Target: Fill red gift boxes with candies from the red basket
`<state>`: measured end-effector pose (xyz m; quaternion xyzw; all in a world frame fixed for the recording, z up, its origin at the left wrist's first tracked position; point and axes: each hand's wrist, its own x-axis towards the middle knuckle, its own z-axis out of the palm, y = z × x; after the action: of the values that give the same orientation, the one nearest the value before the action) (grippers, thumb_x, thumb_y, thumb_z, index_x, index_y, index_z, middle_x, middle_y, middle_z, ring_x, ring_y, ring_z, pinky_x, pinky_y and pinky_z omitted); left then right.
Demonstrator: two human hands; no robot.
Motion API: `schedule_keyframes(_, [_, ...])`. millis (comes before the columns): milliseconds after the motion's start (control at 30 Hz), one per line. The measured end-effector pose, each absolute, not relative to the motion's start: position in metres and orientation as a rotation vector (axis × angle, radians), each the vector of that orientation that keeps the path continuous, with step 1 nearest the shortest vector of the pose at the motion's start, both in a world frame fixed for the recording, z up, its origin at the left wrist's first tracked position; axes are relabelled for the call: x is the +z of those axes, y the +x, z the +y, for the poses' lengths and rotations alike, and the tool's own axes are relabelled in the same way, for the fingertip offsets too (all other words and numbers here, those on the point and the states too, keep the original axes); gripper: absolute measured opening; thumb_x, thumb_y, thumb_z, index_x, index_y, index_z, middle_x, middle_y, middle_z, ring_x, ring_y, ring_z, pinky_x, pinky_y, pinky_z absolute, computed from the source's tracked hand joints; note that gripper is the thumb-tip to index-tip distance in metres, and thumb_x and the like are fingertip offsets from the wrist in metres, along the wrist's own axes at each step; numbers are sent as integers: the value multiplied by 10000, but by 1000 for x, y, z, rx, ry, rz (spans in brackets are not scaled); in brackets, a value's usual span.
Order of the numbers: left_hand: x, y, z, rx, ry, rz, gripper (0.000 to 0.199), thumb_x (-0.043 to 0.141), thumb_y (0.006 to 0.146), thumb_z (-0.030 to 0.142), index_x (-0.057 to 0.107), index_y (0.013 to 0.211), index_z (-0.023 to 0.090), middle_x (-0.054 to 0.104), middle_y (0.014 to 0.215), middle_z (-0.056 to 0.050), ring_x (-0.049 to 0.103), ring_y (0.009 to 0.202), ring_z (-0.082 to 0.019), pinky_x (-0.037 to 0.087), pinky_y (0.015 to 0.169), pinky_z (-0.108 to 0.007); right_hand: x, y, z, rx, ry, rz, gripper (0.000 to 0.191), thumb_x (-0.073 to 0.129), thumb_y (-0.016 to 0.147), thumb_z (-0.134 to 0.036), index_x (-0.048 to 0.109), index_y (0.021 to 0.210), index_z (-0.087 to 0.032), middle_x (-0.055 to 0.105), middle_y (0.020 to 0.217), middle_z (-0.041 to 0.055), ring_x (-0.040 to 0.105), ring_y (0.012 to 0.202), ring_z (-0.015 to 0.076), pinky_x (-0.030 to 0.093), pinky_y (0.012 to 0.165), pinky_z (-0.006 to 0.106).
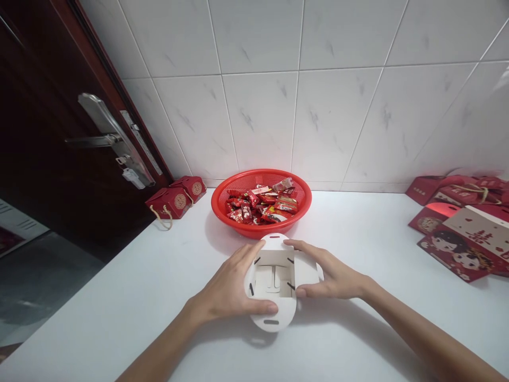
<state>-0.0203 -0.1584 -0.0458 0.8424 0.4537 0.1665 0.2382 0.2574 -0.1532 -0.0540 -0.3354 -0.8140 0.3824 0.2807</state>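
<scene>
Head view, looking down over the person's arms: both hands are on a white box (283, 275), its top open, in the middle of the table (358, 228). Its left hand (234, 286) wraps the left side, thumb lying over the near rounded flap, fingers reaching toward the far end. From the other side, the right hand (324, 273) holds the box with thumb and fingers spread, a side flap between them. Dark slits show near the corners inside. Just beyond sits a red basket (222, 215), heaped in the middle with wrapped sweets (262, 204). Two red boxes (177, 204) with cord handles stand at the back left, near the dark door (40, 101). Over on the right lie printed red cartons (457, 252), overlapping in a pile against the tiled wall (258, 116).
</scene>
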Motion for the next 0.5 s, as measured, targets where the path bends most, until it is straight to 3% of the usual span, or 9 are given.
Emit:
schedule_keyframes(133, [-45,-18,-157,495,2242,1365,1178,778,642,693,281,1593,206,523,1475,-164,501,1349,-391,470,1081,-512,-59,253,-148,1076,-848,-2056,737,710,865,-539,456,1493,-250,557,1463,129,552,1319,327,481,1075,466])
schedule_keyframes(333, [-45,-17,-161,607,2301,1417,1052,729,660,718,429,1520,191,488,1472,-168,515,1325,-400,507,1042,-514,-69,251,-145,1110,-704,-1895,788,503,886,-767,455,1486,-258,521,1477,134,478,1378,326,388,1145,485])
schedule_keyframes(500, [-44,-19,-162,795,2295,1429,792,581,814,680,540,1437,193,518,1438,-165,519,1328,-381,482,1070,-515,-92,250,-136,1201,-771,-1550,572,381,987,-673,571,1356,-280,613,1345,104,609,1168,278,448,1062,469])
